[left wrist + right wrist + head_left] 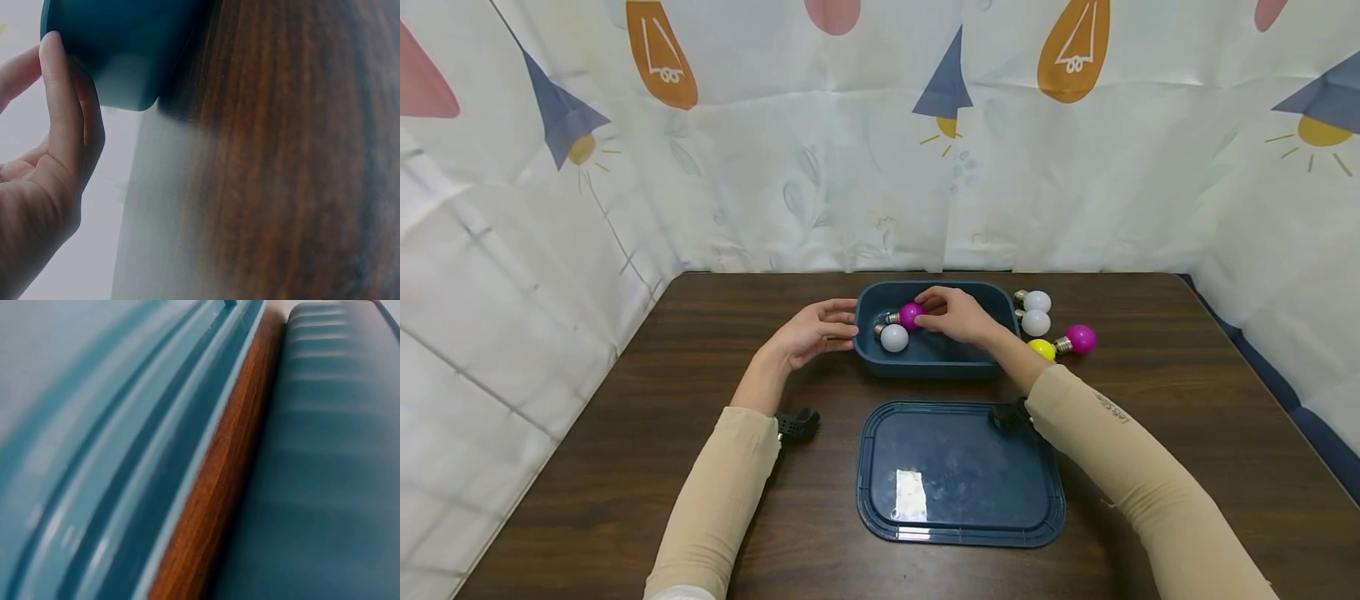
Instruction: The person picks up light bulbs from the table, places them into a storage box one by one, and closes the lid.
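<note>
My right hand reaches into a dark blue plastic box and pinches a magenta light bulb by its round end. The bulb's metal screw base points left. Just in front of it, a white bulb lies on the box's floor. My left hand touches the left end of the box with its fingers nearly straight. In the left wrist view, fingertips rest against the box wall near its rim. The right wrist view shows no hand, only the box's outer side.
Right of the box lie white bulbs, a yellow bulb partly behind my forearm, and another magenta bulb. A blue lid lies on the wooden table in front of the box. A patterned curtain hangs behind.
</note>
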{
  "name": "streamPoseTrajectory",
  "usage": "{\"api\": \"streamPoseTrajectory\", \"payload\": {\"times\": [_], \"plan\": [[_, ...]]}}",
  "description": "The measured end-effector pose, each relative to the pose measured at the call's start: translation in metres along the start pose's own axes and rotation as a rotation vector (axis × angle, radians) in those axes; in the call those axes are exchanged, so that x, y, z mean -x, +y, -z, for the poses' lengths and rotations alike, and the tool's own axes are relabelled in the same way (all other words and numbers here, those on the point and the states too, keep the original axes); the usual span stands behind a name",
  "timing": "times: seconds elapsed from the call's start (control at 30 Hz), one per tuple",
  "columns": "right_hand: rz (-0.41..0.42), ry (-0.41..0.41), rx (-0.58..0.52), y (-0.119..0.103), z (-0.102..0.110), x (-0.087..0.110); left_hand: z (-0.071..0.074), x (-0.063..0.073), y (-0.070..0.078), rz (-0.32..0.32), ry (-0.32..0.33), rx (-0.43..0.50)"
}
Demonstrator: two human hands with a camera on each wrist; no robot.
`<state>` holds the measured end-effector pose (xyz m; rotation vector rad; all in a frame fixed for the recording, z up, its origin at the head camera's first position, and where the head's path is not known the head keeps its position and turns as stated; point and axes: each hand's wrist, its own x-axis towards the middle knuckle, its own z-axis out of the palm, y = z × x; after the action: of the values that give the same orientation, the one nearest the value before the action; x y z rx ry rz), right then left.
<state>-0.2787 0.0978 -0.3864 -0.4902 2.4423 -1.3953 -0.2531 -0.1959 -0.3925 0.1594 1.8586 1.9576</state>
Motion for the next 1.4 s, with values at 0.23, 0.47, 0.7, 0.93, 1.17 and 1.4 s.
{"api": "streamPoseTrajectory", "payload": {"times": [0.23, 0.47, 0.7, 0.93, 1.17, 1.4], "plan": [[0.016, 0.006, 0.013, -0.002, 0.006, 0.005, -0.001, 0.000, -0.001, 0.009, 0.012, 0.025], [0.064, -0.005, -0.008, -0.003, 0.020, 0.014, -0.001, 0.000, -0.001, 0.003, 0.011, 0.011], [0.123, -0.013, -0.011, -0.008, 0.035, 0.025, -0.001, -0.001, -0.001, 0.010, 0.018, 0.019], [0.152, 0.018, 0.021, -0.012, 0.047, 0.033, -0.001, 0.000, 0.000, 0.011, 0.020, 0.025], [0.179, 0.020, 0.015, -0.015, 0.056, 0.044, -0.001, -0.001, 0.000, 0.013, 0.026, 0.024], [0.177, 0.040, 0.047, -0.013, 0.063, 0.050, -0.002, 0.000, 0.000, 0.012, 0.023, 0.024]]}}
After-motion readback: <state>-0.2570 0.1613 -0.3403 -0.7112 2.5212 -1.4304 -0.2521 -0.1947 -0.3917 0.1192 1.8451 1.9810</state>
